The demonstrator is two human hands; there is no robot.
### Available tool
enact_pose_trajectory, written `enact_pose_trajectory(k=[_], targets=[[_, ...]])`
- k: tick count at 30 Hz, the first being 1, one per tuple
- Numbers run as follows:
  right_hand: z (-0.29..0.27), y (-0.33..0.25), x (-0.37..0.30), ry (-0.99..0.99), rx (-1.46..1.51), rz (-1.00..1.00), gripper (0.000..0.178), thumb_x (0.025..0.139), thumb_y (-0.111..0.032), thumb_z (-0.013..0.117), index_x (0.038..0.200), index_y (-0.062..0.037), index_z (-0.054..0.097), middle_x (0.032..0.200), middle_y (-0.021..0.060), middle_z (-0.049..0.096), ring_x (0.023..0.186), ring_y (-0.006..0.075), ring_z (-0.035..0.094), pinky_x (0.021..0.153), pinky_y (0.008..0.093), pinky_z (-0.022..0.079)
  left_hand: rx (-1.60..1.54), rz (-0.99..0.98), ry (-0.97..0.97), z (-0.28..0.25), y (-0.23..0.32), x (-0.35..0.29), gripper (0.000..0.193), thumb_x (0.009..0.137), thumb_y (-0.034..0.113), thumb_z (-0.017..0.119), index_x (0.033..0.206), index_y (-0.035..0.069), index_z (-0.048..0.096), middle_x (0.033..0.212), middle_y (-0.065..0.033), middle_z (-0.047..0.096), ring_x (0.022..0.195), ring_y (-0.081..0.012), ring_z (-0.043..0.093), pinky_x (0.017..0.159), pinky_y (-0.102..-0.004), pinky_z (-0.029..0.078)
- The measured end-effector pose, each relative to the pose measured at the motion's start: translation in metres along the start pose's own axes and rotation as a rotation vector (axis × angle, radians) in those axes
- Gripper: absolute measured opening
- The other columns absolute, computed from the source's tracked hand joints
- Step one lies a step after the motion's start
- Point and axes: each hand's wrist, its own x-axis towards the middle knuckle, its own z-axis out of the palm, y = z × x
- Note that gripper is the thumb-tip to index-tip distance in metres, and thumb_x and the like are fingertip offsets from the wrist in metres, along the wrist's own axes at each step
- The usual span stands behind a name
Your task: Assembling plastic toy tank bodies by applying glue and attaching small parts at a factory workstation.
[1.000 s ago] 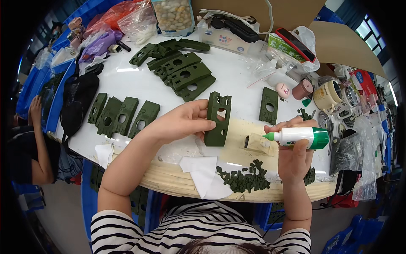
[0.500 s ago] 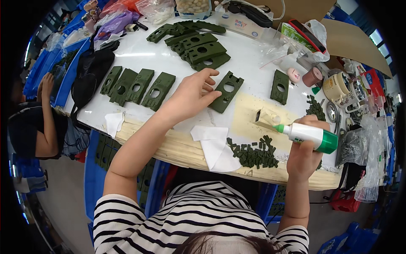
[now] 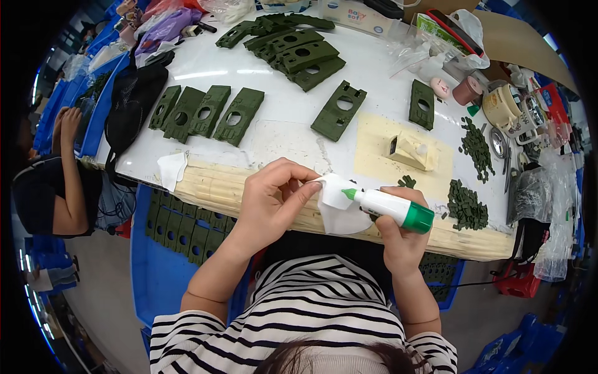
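Observation:
My left hand (image 3: 271,202) pinches the upper edge of a soft white wipe (image 3: 341,215), lifted at the table's front edge; whether it is cloth or paper I cannot tell. In my right hand (image 3: 402,240) is a white glue bottle (image 3: 386,207) with a green base and a green nozzle, lying nearly level. Its nozzle points left and meets the wipe, or sits just in front of it. Beyond the hands lies a dark green toy tank hull plate (image 3: 336,115) with a round hole, untouched. Small green pieces (image 3: 407,181) show partly behind the right hand.
More hull plates (image 3: 238,117) lie in a row at left and in a stack (image 3: 305,56) at the back. A pale block (image 3: 411,151) rests on a yellowish sheet (image 3: 374,132). Small green parts (image 3: 467,206) are heaped at right. Blue bins (image 3: 140,274) stand below. A co-worker sits at left.
My left hand has left the hull plate, come back toward the table edge and taken hold of the wipe. My right hand has carried the glue bottle left, bringing its nozzle to the wipe.

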Motion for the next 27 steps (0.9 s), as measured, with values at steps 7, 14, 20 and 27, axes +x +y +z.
enact_pose_trajectory(k=[7,14,20,27], targets=[[0.014,0.0,0.002,-0.046,0.004,-0.04,0.039,0.078,-0.017,0.079,0.108,0.0015,0.063,0.099,0.0082,0.062,0.088,0.0141,0.059,0.078,0.0262,0.047,-0.431,0.02,-0.066,0.009,-0.006,-0.004,0.011,0.089,0.003,0.064,0.096,-0.005,0.066,0.091,-0.0066,0.061,0.079,-0.0092,0.057,0.071,-0.0223,0.046],[0.017,0.01,0.004,-0.07,-0.065,-0.217,0.046,0.07,-0.016,0.084,0.108,-0.0004,0.064,0.095,0.0117,0.066,0.084,0.0189,0.062,0.076,0.0288,0.049,-0.459,0.103,-0.112,0.004,-0.013,0.001,0.009,0.091,0.005,0.06,0.092,-0.004,0.063,0.087,-0.0034,0.056,0.078,-0.0068,0.048,0.067,-0.0207,0.04],[0.016,0.015,0.015,-0.209,-0.35,-0.576,0.051,0.07,-0.025,0.083,0.111,-0.0048,0.059,0.098,0.0148,0.064,0.084,0.025,0.065,0.071,0.0326,0.053,-0.251,0.197,-0.181,-0.007,-0.016,0.01,0.011,0.093,0.01,0.056,0.091,-0.001,0.06,0.087,-0.003,0.053,0.076,-0.0074,0.04,0.065,-0.0211,0.034],[0.018,0.014,0.02,-0.159,-0.252,-0.586,0.049,0.069,-0.017,0.083,0.11,-0.0049,0.06,0.095,0.0152,0.064,0.082,0.0256,0.067,0.068,0.0309,0.056,-0.473,0.116,-0.084,-0.001,-0.021,0.009,0.012,0.095,0.011,0.054,0.097,0.0,0.058,0.085,-0.0016,0.053,0.076,-0.0066,0.042,0.068,-0.0215,0.036]])
